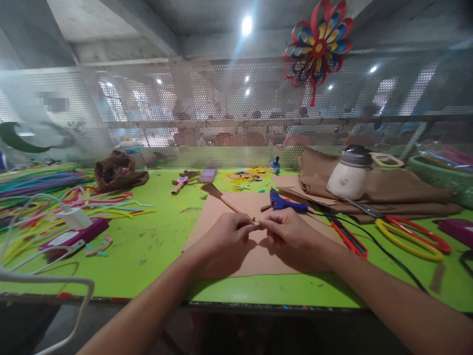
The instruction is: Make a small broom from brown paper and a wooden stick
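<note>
Both hands [258, 231] pinching thin brown paper broom [225, 199], flat kraft sheet [266, 256]

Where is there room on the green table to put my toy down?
The green table is bare between the brown paper sheet and the phone, and along the near edge. The left hand and right hand fill the sheet's middle. Pipe cleaners crowd the left; scissors and folded brown paper, the right.

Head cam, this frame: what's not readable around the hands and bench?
- Head view: whatever the left hand and right hand pinch between them is too small and mostly covered by fingers; only a thin brown tip shows.
- The small broom has its handle end hidden behind the left hand.
- The green basket is cut off by the right edge.
- Everything behind the perforated screen is blurred.
</note>
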Tool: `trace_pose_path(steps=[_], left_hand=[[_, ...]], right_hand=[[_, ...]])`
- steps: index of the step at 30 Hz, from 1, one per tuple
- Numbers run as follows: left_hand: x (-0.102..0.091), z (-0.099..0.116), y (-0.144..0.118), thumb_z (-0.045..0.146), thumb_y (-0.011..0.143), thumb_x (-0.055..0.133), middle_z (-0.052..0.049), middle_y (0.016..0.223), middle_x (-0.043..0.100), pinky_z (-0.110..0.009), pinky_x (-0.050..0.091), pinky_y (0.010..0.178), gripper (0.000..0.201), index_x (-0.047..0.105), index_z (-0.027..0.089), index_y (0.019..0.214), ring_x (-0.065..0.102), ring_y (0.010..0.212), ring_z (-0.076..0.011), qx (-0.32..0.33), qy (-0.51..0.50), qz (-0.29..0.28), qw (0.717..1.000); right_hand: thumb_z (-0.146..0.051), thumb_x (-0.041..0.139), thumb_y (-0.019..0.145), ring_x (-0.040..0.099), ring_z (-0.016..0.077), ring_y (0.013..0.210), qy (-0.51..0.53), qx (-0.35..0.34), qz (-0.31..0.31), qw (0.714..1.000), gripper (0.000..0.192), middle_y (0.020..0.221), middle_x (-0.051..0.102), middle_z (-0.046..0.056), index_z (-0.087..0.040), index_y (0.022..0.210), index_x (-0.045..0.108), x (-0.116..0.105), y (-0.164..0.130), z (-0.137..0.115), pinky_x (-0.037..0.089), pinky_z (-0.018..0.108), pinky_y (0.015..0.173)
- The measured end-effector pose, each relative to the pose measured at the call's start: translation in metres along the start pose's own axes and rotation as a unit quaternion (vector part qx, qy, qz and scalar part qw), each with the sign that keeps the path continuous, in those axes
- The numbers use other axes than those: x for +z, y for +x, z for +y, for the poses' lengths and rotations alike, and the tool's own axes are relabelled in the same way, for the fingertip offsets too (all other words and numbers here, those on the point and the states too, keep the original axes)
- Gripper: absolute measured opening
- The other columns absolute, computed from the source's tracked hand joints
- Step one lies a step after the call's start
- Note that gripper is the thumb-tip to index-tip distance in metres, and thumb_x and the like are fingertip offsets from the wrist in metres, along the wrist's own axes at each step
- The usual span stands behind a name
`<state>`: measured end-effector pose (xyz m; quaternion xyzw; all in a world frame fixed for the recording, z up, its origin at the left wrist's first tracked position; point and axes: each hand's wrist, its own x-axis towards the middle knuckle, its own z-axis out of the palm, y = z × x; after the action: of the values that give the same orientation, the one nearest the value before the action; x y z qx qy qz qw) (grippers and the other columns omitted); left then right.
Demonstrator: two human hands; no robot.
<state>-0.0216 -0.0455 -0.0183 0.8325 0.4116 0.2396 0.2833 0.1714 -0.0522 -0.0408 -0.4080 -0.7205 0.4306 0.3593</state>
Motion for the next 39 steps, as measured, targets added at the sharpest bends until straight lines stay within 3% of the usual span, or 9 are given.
trace_pose_path(steps=[8, 12, 15, 19, 23, 28, 31, 35, 39], left_hand=[[-0.019, 0.002, 0.0, 0.035, 0.082, 0.05, 0.002, 0.049, 0.054, -0.022, 0.034, 0.051, 0.03, 0.056, 0.015, 0.061, 0.046, 0.048, -0.0091, -0.058, -0.11, -0.086, 0.989], [-0.022, 0.001, -0.001, 0.033, 0.082, 0.051, 0.003, 0.047, 0.054, -0.022, 0.032, 0.05, 0.027, 0.058, 0.015, 0.064, 0.045, 0.045, -0.0086, -0.071, -0.139, -0.112, 0.981], [-0.02, 0.001, -0.001, 0.034, 0.082, 0.053, 0.003, 0.046, 0.053, -0.022, 0.031, 0.049, 0.026, 0.058, 0.015, 0.064, 0.044, 0.045, -0.0086, -0.068, -0.148, -0.115, 0.98], [-0.015, 0.001, 0.0, 0.035, 0.08, 0.054, 0.003, 0.046, 0.053, -0.022, 0.031, 0.048, 0.026, 0.059, 0.014, 0.065, 0.045, 0.044, -0.0086, -0.066, -0.163, -0.116, 0.978], [-0.014, 0.001, 0.0, 0.037, 0.08, 0.055, 0.002, 0.048, 0.057, -0.022, 0.033, 0.049, 0.027, 0.056, 0.015, 0.064, 0.048, 0.045, -0.0095, -0.074, -0.167, -0.111, 0.977], [-0.018, 0.001, -0.003, 0.037, 0.085, 0.049, -0.003, 0.061, 0.067, -0.023, 0.04, 0.057, 0.026, 0.058, 0.015, 0.074, 0.055, 0.055, -0.0108, -0.047, -0.176, -0.184, 0.966], [-0.021, 0.004, -0.004, 0.038, 0.087, 0.046, -0.001, 0.057, 0.065, -0.022, 0.039, 0.056, 0.028, 0.057, 0.015, 0.075, 0.052, 0.053, -0.0098, -0.037, -0.156, -0.207, 0.965], [-0.025, 0.01, -0.005, 0.038, 0.087, 0.047, 0.002, 0.052, 0.06, -0.02, 0.035, 0.053, 0.029, 0.054, 0.016, 0.07, 0.047, 0.049, -0.0083, -0.034, -0.145, -0.184, 0.972], [-0.026, 0.007, -0.005, 0.04, 0.085, 0.05, 0.002, 0.052, 0.058, -0.02, 0.034, 0.052, 0.027, 0.056, 0.016, 0.073, 0.045, 0.048, -0.0075, -0.044, -0.2, -0.164, 0.965]], right_hand=[[-0.047, 0.045, 0.084, 0.043, 0.0088, 0.033, 0.068, 0.049, -0.056, 0.995, 0.039, 0.039, 0.048, -0.004, -0.016, 0.061, 0.05, -0.003, 0.002, -0.008, 0.031, 0.02, 0.036], [-0.041, 0.048, 0.084, 0.036, 0.0065, 0.037, -0.019, 0.016, -0.057, 0.998, 0.038, 0.04, 0.042, -0.005, -0.016, 0.055, 0.048, -0.01, 0.005, -0.003, 0.026, 0.02, 0.039], [-0.037, 0.052, 0.082, 0.041, 0.0078, 0.046, -0.102, -0.016, -0.027, 0.994, 0.034, 0.05, 0.049, -0.002, -0.014, 0.058, 0.056, -0.01, 0.005, -0.004, 0.027, 0.021, 0.043], [-0.029, 0.052, 0.082, 0.051, 0.0129, 0.064, -0.127, -0.063, -0.023, 0.99, 0.025, 0.068, 0.061, 0.004, -0.012, 0.073, 0.068, -0.005, 0.003, -0.014, 0.036, 0.023, 0.054], [-0.024, 0.052, 0.081, 0.05, 0.0126, 0.062, -0.128, -0.07, -0.028, 0.989, 0.023, 0.064, 0.06, 0.003, -0.013, 0.07, 0.068, -0.002, 0.002, -0.02, 0.036, 0.024, 0.056], [-0.028, 0.056, 0.077, 0.047, 0.01, 0.05, -0.029, 0.029, -0.06, 0.997, 0.022, 0.053, 0.054, -0.001, -0.014, 0.061, 0.06, -0.004, 0.001, -0.013, 0.035, 0.022, 0.049], [-0.038, 0.056, 0.079, 0.053, 0.0112, 0.047, 0.076, 0.069, -0.122, 0.987, 0.024, 0.052, 0.059, 0.0, -0.014, 0.074, 0.062, -0.01, 0.0, -0.009, 0.04, 0.023, 0.049], [-0.038, 0.06, 0.079, 0.051, 0.0084, 0.045, 0.055, 0.044, -0.125, 0.99, 0.031, 0.053, 0.061, -0.001, -0.013, 0.096, 0.064, -0.025, 0.001, -0.012, 0.038, 0.021, 0.047], [-0.038, 0.06, 0.08, 0.05, 0.008, 0.046, 0.1, 0.004, -0.077, 0.992, 0.034, 0.055, 0.061, 0.0, -0.011, 0.099, 0.064, -0.039, 0.001, -0.014, 0.039, 0.021, 0.046]])
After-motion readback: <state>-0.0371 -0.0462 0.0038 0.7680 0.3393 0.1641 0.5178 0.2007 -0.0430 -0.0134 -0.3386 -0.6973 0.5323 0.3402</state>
